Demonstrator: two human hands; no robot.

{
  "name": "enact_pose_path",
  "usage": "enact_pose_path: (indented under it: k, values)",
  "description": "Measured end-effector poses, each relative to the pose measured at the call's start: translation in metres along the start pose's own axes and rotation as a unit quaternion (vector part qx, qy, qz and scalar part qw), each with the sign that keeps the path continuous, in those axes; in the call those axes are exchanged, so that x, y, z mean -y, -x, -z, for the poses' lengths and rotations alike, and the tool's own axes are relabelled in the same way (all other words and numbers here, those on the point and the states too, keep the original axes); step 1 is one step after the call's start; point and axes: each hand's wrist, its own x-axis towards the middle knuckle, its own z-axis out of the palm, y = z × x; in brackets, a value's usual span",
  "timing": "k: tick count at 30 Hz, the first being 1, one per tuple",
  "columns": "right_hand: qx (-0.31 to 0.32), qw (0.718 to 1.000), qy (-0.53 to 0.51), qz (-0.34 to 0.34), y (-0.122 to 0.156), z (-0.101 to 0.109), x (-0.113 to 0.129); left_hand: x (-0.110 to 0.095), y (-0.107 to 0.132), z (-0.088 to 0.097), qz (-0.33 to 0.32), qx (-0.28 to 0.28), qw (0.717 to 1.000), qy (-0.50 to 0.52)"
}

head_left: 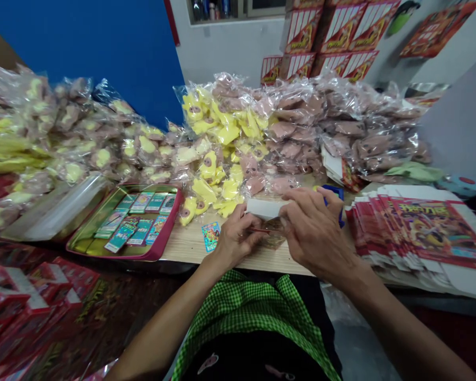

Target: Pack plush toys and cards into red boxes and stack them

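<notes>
My left hand [235, 239] and my right hand [313, 227] are close together above a wooden table top [190, 246]. Between them is a white folded card strip [264, 208], pinched at its right end by my right fingers. My left fingertips reach its left end from below. A thin red item [264, 230] lies near my left fingers, and a small colourful printed card [211, 236] sits on the wood left of my left hand. Part of a blue object [333, 192] shows behind my right hand, mostly hidden.
A metal tray [158, 233] of printed cards stands to the left. Plastic bags of pink and yellow soft items [222, 127] are heaped along the table's back. Flat red printed boxes [428, 233] are stacked on the right, with more on the floor at left.
</notes>
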Motion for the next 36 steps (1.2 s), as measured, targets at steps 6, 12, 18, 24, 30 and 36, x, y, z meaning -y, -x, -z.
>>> enact_pose_path:
  k: [6,12,18,24,30,36]
  values:
    - [-0.028,0.999,0.022,0.028,-0.015,0.005,-0.007,-0.001,0.000,0.002,0.010,0.005,1.000,-0.003]
    - [0.058,0.988,-0.026,0.139,-0.017,-0.008,0.005,-0.003,-0.001,0.002,0.002,-0.011,1.000,-0.024]
    - [-0.044,0.982,-0.144,-0.117,0.024,-0.010,-0.015,0.019,0.015,-0.009,-0.012,-0.125,0.992,-0.016]
    - [-0.053,0.943,-0.302,-0.132,0.040,-0.050,-0.025,0.032,0.014,-0.004,-0.001,-0.078,0.997,-0.021]
    - [-0.031,0.957,-0.281,-0.058,0.021,-0.057,-0.038,0.027,-0.005,0.006,0.064,-0.059,0.994,0.071]
    - [-0.032,0.932,-0.339,-0.121,0.027,-0.056,-0.033,0.029,-0.013,-0.015,0.153,-0.127,0.959,0.202]
